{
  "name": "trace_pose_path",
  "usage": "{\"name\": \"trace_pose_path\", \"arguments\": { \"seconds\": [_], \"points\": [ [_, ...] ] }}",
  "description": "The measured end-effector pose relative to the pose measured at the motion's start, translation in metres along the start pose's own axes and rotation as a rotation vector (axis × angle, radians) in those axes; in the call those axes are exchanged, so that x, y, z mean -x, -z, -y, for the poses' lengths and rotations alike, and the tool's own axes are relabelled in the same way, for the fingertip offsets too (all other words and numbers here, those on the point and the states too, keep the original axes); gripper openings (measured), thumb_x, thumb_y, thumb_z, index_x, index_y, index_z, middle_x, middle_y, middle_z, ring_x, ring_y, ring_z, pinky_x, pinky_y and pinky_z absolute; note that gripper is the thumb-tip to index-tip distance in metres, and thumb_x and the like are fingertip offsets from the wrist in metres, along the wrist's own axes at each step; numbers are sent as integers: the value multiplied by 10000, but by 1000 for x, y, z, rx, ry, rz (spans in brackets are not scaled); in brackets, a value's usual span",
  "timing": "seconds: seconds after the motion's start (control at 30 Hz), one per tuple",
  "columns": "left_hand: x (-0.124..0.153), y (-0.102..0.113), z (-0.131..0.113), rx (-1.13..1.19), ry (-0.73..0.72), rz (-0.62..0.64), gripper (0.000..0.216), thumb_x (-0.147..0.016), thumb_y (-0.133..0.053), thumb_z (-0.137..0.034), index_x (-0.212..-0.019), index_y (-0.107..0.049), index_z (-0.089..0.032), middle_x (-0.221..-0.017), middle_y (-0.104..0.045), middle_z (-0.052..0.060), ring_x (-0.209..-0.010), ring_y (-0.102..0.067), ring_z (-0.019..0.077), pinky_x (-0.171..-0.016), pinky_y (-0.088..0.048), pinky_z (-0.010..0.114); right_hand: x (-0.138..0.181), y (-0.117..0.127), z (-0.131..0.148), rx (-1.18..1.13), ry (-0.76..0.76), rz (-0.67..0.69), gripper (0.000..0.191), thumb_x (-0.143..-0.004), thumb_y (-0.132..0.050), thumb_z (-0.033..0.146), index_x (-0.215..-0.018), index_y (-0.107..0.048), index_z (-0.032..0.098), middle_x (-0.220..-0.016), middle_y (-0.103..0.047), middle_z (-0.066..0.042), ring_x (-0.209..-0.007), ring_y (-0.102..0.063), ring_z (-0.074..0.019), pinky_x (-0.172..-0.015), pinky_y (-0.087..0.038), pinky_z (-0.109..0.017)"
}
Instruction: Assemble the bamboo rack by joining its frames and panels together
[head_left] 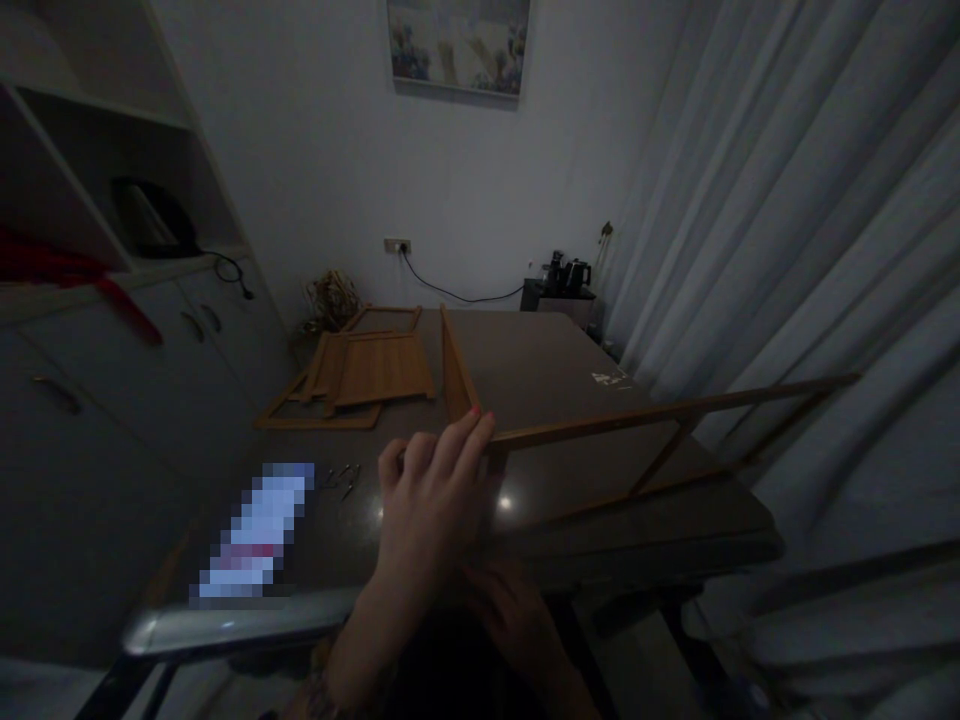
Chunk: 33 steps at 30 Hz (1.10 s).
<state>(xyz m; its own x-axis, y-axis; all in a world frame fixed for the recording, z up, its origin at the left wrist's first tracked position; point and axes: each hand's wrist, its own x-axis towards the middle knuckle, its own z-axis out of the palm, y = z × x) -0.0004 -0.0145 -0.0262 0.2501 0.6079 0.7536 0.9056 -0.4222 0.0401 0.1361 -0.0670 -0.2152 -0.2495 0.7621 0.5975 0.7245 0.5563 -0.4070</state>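
My left hand (435,480) is closed over the near corner of a wooden frame standing on edge, its fingers curled across the top. From this corner a narrow wooden panel (459,372) runs away from me, and a ladder-like wooden side frame (600,424) stretches to the right. Lower down, in deep shadow, my right hand (514,610) is near the bottom of the same corner. Its fingers look bent together; what they hold is hidden. Small metal pieces, like screws or keys (347,482), lie left of my left hand, beside a lit, blurred phone screen (259,530).
A slatted wooden panel (379,368) lies on other flat frames on the brown table (532,350). The table has a rounded near edge (240,622). White cabinets (135,370) stand left, a curtain (750,220) hangs right, and kettles (576,275) sit at the back.
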Motion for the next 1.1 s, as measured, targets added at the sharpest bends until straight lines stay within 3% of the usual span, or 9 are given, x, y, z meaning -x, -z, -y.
{"name": "trace_pose_path", "arguments": {
  "seconds": [0.23, 0.43, 0.63, 0.8, 1.1],
  "points": [
    [0, 1, 1, -23, -17, -13, 415, -866, -608, -325, -1267, -532, -254, -1245, -654, -12, -882, -526, 229, -827, -324, 430, 4, -2, 7, 69, 64, 57, 363, -1011, -332, 238, -1203, -639, 222, -941, -742, -66, -820, -666, -205, -718, -549, -321],
    [0, 0, 1, -19, -7, -24, 392, -865, -608, -320, -1248, -549, -262, -1204, -673, -9, -876, -534, 222, -829, -331, 433, 9, -11, 2, 307, 98, 38, 320, -952, -458, 236, -1193, -651, 322, -926, -764, -16, -695, -628, -198, -672, -438, -356],
    [1, -1, 1, -12, -6, -16, 432, -845, -624, -310, -1267, -540, -270, -1207, -666, 15, -875, -546, 226, -836, -331, 436, 11, -16, 4, 301, 70, -10, 336, -931, -516, 259, -1243, -607, 342, -932, -764, 9, -704, -636, -194, -710, -401, -367],
    [0, 0, 1, -8, 6, -29, 389, -868, -596, -305, -1251, -546, -270, -1199, -675, 7, -868, -541, 226, -832, -329, 430, 8, -17, 15, 110, -63, -99, 282, -944, -480, 229, -1177, -628, 290, -885, -739, -16, -789, -672, -192, -761, -427, -352],
    [1, 1, 2, -16, -14, 4, 431, -855, -618, -319, -1272, -534, -253, -1219, -661, 8, -891, -531, 227, -829, -332, 428, 1, -22, 35, -90, -397, -179, 263, -966, -448, 254, -1205, -559, 262, -1094, -720, -46, -984, -683, -218, -858, -457, -369]
  ]
}}
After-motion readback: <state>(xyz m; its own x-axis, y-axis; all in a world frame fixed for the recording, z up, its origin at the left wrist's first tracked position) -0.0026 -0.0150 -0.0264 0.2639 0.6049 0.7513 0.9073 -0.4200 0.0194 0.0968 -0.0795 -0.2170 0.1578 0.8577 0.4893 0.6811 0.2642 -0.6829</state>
